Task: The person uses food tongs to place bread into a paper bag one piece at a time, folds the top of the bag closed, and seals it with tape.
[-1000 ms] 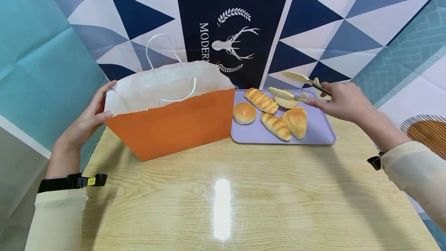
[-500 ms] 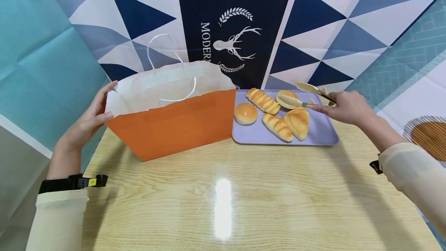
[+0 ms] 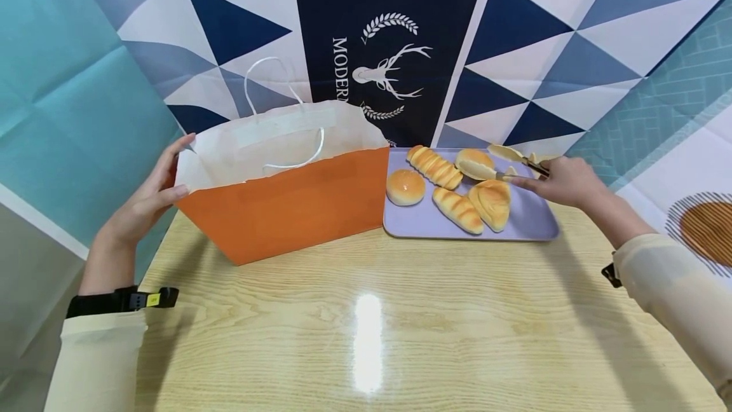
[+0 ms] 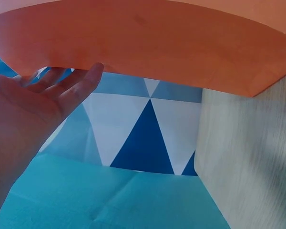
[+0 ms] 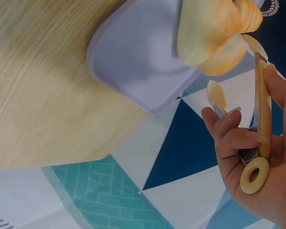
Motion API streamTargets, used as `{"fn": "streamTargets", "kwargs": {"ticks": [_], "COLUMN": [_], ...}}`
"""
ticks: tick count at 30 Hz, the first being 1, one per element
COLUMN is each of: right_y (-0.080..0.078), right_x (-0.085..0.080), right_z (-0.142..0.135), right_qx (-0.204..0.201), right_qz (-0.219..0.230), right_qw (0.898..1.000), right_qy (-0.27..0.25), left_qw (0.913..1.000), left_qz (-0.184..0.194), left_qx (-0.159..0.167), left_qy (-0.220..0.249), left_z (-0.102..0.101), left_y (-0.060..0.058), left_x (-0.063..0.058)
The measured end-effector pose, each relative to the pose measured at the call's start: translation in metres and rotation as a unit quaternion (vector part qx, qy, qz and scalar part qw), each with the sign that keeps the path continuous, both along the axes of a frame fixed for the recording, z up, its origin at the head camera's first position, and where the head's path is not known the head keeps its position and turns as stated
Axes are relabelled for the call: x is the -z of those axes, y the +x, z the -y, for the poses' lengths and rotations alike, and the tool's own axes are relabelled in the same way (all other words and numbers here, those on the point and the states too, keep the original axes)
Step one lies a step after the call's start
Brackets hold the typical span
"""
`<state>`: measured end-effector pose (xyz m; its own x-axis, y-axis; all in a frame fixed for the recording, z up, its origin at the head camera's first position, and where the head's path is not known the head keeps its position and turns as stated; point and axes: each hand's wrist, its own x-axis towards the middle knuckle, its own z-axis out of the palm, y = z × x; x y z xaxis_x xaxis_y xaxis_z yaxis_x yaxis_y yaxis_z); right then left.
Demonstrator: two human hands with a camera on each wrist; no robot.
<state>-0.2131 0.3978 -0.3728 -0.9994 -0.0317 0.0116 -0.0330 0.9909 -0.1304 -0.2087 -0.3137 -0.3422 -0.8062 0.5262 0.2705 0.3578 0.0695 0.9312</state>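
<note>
At the left, my left hand [image 3: 140, 205] holds the side of an orange paper bag [image 3: 291, 208] by its top edge, thumb at the front and fingers behind. The bag's white mouth gapes upward, its two white string handles loose. My right hand [image 3: 569, 180] grips food tongs [image 3: 479, 171] with cream-coloured tips and a ring at the end, seen in the right wrist view. The tips stand apart: one overlaps the front of a round bun [image 3: 473, 156] at the back of the tray, the other lies just beyond its right side.
Also on the lilac tray [image 3: 532, 224] are a glossy round bun [image 3: 405, 187], two ridged long rolls, [image 3: 434, 167] and a folded triangular bread [image 3: 490, 205]. The tray stands against the bag's right side on the wooden table [image 3: 286, 336]. A patterned cloth [image 3: 240, 11] hangs behind.
My right hand first moved the tongs right, then lowered them a little around the back round bun. My left hand and the bag keep their place.
</note>
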Motion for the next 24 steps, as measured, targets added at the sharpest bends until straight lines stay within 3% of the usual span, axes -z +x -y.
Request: {"fn": "streamTargets", "kwargs": {"ticks": [11,24], "right_y": [-0.01,-0.009], "right_x": [0.016,0.011], "right_z": [-0.003,0.0], "right_qx": [0.001,-0.002], "right_qz": [0.016,0.018], "right_qw": [1.0,1.0], "right_qy": [-0.02,-0.019], "left_qw": [1.0,0.9993], "left_qz": [-0.001,-0.012], "left_qx": [-0.003,0.025], "left_qy": [0.0,0.026], "left_z": [-0.001,0.0], "left_y": [0.0,-0.002], "left_x": [0.0,0.001]}}
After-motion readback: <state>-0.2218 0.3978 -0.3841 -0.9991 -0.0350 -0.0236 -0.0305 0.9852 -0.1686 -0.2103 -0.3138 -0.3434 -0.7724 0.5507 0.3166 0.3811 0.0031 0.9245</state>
